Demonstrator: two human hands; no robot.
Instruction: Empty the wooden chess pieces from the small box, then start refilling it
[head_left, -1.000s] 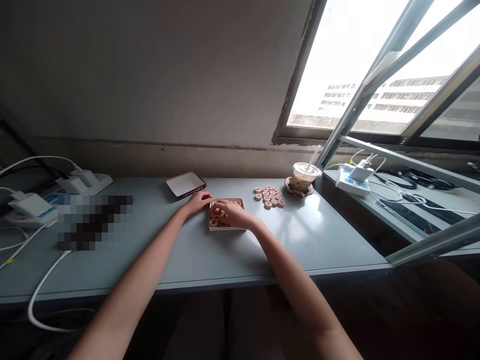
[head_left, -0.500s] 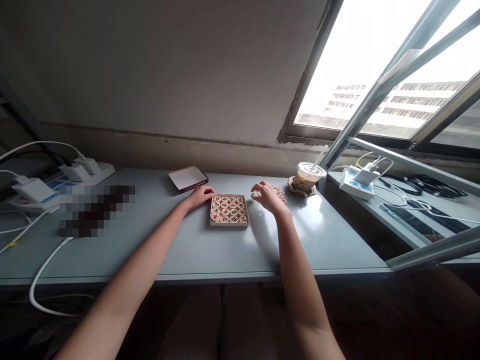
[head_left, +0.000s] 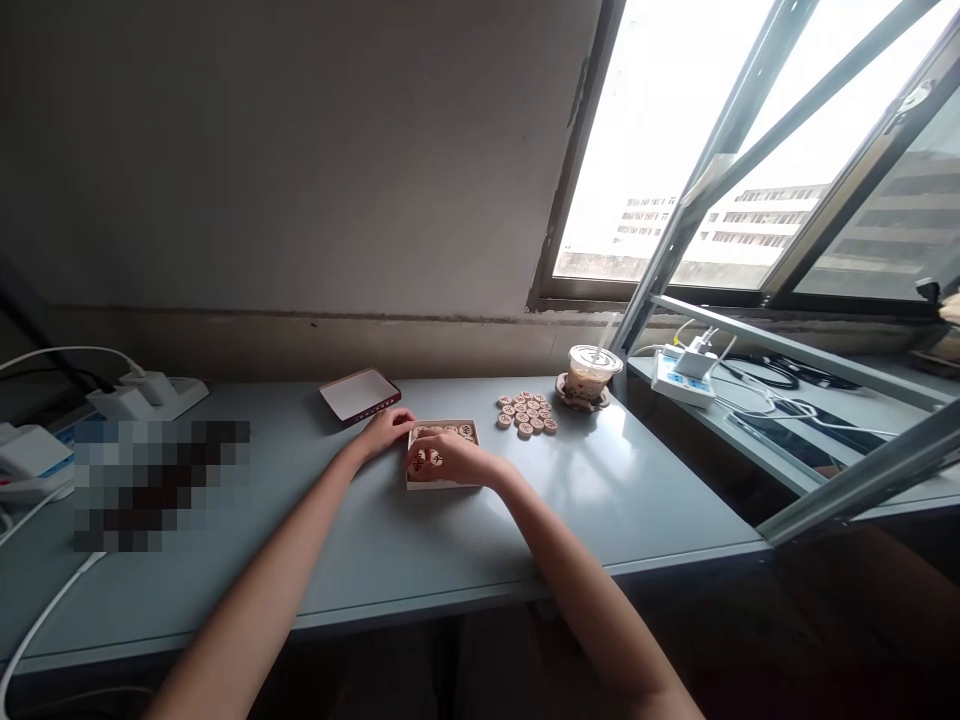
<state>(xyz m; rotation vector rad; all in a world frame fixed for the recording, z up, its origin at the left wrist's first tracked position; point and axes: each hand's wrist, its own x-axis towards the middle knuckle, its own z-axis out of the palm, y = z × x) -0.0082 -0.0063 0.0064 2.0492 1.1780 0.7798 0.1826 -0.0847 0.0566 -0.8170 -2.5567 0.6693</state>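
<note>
— What does the head camera show in front of you?

— A small shallow box [head_left: 442, 455] of pale card or wood, square-sided, lying flat on the grey-blue table [head_left: 390, 530] just ahead of me, near the middle. Round wooden discs [head_left: 425, 459] lie flat inside it in rows, with dark and red characters on their faces. My hand hides much of the tray, so I cannot count them.

— And your left hand?

— My left hand [head_left: 385, 433] rests on the table against the box's left edge, fingers loosely curled, touching the rim. It holds nothing that I can see.

— The right one?

— My right hand [head_left: 454, 460] lies over the box, palm down, fingers bent low onto the discs near the front left corner. Whether a disc is pinched between the fingertips I cannot tell; the hand covers that spot.

— What else is about?

— A loose heap of the same discs [head_left: 525, 414] sits on the table beyond and to the right of the box, well apart from my hands. Just beside it stands a lidded drink cup [head_left: 589, 374] with a straw. Left of the box, further back, lies the box's lid [head_left: 358, 395], white side up with a dark red rim.
</note>
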